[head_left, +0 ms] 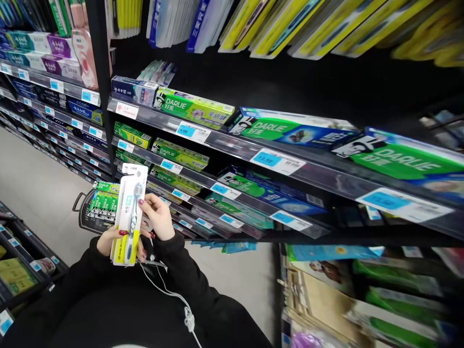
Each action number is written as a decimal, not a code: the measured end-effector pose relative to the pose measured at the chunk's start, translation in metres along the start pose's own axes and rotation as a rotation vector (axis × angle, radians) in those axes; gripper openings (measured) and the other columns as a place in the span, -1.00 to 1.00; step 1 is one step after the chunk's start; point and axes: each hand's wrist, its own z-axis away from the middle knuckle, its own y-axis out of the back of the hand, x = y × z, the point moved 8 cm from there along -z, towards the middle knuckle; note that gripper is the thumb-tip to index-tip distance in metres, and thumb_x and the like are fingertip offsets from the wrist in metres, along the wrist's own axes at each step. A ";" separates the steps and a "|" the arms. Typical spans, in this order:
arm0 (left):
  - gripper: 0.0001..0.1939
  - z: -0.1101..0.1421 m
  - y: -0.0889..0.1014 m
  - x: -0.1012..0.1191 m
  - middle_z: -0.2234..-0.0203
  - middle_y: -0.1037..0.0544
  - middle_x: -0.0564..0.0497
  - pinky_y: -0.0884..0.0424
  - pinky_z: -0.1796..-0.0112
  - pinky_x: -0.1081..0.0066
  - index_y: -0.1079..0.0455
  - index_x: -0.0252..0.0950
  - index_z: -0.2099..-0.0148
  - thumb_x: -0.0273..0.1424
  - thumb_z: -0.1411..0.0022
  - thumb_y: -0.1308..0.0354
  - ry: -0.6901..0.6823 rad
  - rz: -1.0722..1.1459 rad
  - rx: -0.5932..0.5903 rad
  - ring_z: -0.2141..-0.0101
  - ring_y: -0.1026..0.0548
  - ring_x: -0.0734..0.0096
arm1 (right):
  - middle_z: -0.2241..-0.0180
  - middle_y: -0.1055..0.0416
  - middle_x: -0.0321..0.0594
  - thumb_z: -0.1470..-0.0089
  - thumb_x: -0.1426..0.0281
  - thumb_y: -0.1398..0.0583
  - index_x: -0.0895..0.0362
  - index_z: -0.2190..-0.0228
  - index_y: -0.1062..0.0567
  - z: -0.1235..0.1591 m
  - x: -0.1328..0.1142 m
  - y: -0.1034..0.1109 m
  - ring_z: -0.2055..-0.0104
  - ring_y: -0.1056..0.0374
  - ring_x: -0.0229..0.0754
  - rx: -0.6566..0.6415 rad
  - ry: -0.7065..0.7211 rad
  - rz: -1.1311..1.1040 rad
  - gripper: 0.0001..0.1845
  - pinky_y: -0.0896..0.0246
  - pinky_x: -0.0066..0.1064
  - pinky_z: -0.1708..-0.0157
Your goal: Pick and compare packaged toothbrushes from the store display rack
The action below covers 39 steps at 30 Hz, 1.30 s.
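Observation:
Two or more toothbrush packs (131, 212), white at the top and yellow at the bottom, are held upright in front of me. A blue and white toothbrush shows through the front pack. My left hand (108, 239) grips the packs low on their left side, thumb across the front. On the right edge, my right hand (159, 215) pinches the front pack with its thumb on the face; its other fingers are partly hidden behind. Beyond the packs is a dark basket (80, 212) holding several green Darlie toothpaste boxes (105, 202).
Shelves (232, 140) with toothpaste boxes and price tags run along the front and right. Toothbrush packs (275, 24) hang above. A lower shelf (25, 256) stands at left, and stacked goods (326, 290) are at lower right. A white cord (174, 292) hangs across my front.

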 end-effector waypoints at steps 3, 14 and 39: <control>-0.50 0.000 -0.003 -0.001 0.20 -0.49 -0.26 -0.44 0.34 0.06 -0.30 -0.42 0.00 -0.27 -0.02 -0.15 0.006 0.050 -0.008 0.37 -0.52 0.07 | 0.62 -0.28 -0.35 0.12 0.16 -0.23 0.16 0.53 -0.36 0.000 -0.011 0.000 0.61 -0.14 -0.36 0.059 0.055 0.034 -0.69 -0.07 -0.50 0.60; -0.46 -0.001 -0.011 0.003 0.20 -0.48 -0.24 -0.48 0.42 0.20 -0.30 -0.37 -0.02 -0.16 -0.05 -0.19 0.004 -0.045 -0.108 0.43 -0.53 0.19 | 0.55 -0.29 -0.31 0.09 0.14 -0.21 0.13 0.51 -0.36 -0.020 -0.046 0.008 0.52 -0.19 -0.30 0.175 0.232 0.059 -0.70 -0.14 -0.47 0.52; -0.31 0.017 0.010 0.036 0.23 -0.42 -0.14 -0.46 0.35 0.07 -0.09 -0.22 -0.18 -0.01 -0.08 -0.10 -0.143 -0.166 -0.006 0.38 -0.49 0.18 | 0.64 0.01 -0.50 -0.07 0.24 -0.10 0.10 0.46 -0.26 -0.023 -0.044 -0.020 0.78 0.35 -0.51 -0.233 -0.022 -0.624 -0.80 0.37 -0.59 0.82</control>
